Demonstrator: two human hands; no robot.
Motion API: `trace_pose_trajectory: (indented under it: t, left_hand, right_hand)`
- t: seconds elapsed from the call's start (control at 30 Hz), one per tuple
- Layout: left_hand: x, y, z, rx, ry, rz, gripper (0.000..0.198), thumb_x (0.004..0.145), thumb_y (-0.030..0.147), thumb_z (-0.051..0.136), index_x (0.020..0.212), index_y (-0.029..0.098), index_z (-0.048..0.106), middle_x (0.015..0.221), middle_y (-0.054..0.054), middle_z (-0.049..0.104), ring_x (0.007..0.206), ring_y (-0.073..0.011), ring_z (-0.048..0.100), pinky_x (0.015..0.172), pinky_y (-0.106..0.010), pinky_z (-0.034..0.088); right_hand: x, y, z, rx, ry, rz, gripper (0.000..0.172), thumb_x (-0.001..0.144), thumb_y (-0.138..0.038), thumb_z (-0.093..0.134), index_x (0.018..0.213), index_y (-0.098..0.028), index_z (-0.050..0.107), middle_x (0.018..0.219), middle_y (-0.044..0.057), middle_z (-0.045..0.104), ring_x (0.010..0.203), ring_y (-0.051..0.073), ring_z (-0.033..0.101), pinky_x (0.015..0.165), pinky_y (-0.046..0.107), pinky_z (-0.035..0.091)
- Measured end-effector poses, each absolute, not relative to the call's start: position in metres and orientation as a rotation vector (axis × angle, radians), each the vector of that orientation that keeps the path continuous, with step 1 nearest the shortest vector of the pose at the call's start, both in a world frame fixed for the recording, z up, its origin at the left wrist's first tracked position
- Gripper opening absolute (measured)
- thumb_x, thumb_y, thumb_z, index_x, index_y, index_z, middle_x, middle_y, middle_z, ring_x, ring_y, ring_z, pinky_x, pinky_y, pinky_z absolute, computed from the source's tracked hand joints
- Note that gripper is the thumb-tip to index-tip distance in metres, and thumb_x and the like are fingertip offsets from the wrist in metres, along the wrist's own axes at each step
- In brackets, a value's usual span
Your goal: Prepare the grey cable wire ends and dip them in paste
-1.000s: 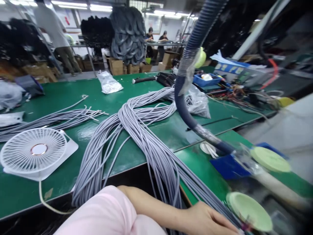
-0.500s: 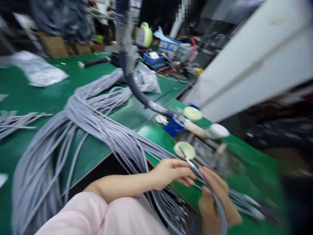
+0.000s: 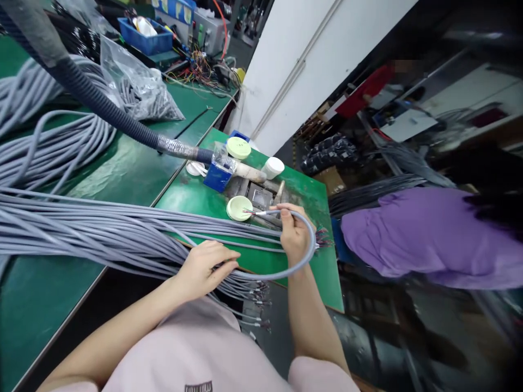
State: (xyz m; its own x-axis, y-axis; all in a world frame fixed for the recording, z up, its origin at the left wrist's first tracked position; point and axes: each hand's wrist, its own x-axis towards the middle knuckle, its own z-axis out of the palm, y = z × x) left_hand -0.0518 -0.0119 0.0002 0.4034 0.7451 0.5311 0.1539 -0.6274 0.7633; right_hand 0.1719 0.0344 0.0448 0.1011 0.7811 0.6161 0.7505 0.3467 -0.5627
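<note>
My right hand [image 3: 295,231] is closed around a grey cable [image 3: 309,239] close to its stripped end. Thin coloured wires [image 3: 248,212] fan out from that end over the mouth of a pale green cup [image 3: 237,209]. From the hand the cable loops round to the right and back under my left hand [image 3: 209,265]. That hand's fingers are stretched out, thumb apart, with no grip on anything visible. It rests by or just over a thick bundle of grey cables [image 3: 134,223]. Beside the cup stands a small square metal pot [image 3: 260,197], its surface shiny.
A ribbed hose [image 3: 122,117] arches to a blue box [image 3: 218,175]. Behind are a pale green lid [image 3: 238,147], a white jar [image 3: 274,167], a plastic bag [image 3: 141,87] and a blue bin [image 3: 147,37]. A person in purple [image 3: 425,234] sits at right.
The view has swung right. My right hand has brought the stripped cable end to the green cup. My left hand has come away from the cable end, leftward.
</note>
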Motion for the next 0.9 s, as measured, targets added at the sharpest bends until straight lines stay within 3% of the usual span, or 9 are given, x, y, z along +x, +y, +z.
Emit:
trace_pose_trajectory:
  t: [0.43,0.9]
  left_hand:
    - [-0.055,-0.015,-0.014,2.049,0.811,1.065,0.023,0.091,0.028,0.049,0.099,0.018,0.068,0.082,-0.006,0.072,0.076,-0.0159,0.063,0.073,-0.030,0.046]
    - [-0.055,-0.011,-0.019,2.029,0.792,1.022,0.021,0.091,0.027,0.050,0.099,0.018,0.067,0.085,-0.006,0.072,0.077,-0.0162,0.064,0.073,-0.030,0.046]
  right_hand:
    - [0.167,0.071,0.046,-1.425,-2.037,-0.033,0.018,0.090,-0.029,0.050,0.089,-0.022,0.067,0.089,0.005,0.070,0.088,0.020,0.060,0.084,0.037,0.043]
    - [0.165,0.087,0.040,-1.429,-2.254,-0.030,0.019,0.090,-0.028,0.050,0.092,-0.023,0.068,0.083,0.005,0.064,0.085,0.020,0.057,0.084,0.037,0.039]
